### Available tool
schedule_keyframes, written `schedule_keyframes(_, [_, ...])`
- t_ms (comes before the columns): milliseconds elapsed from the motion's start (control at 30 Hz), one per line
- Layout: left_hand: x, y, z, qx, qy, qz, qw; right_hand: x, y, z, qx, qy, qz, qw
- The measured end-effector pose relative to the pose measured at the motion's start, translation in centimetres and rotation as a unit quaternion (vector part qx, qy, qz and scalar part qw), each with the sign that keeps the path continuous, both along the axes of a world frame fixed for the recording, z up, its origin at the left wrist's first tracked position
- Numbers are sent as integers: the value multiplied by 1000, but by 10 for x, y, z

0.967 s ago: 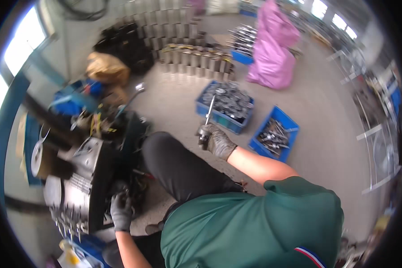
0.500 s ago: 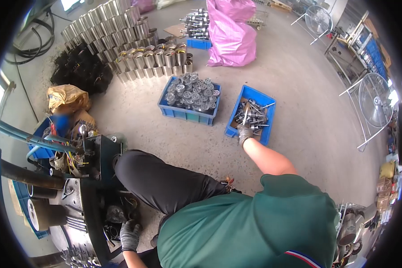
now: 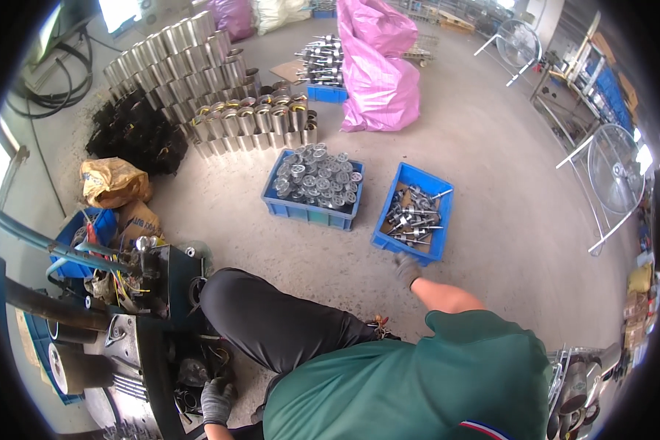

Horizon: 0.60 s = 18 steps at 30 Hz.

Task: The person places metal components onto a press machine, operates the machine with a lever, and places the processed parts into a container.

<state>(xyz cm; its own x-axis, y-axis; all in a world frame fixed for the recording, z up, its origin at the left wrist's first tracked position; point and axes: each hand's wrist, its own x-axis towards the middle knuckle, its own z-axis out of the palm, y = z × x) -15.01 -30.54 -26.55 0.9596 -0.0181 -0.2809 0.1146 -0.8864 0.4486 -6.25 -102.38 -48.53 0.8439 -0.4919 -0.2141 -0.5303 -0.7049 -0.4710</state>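
Above grey floor (image 3: 491, 183), gloved left hand (image 3: 218, 401) is seen by dark machinery (image 3: 150, 367), gloved right hand (image 3: 406, 270) just beside blue bin (image 3: 418, 176) (grip of both cannot be told), where shafted metal parts (image 3: 416, 216) are heaped, with steel cylinders (image 3: 249, 121) ranked beyond.

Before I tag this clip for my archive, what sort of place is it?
Most likely a factory workshop for metal parts: steel-coloured cylinders stand in rows, a blue plastic crate holds shafted metal parts, and a metal machine stands at the person's left.
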Motion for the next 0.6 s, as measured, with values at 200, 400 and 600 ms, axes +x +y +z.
schedule_keyframes(200, [18, 28, -40, -110, -25, -66, 991, -125, 76, 0, 66, 385, 415, 821])
schedule_keyframes(400, [52, 46, -86, -19, 141, -91, 986, -217, 72, 40, 143, 403, 254, 867])
schedule_keyframes(600, [63, 27, -98, 136, -72, -426, 891, -294, 81, 44, 160, 414, 185, 877])
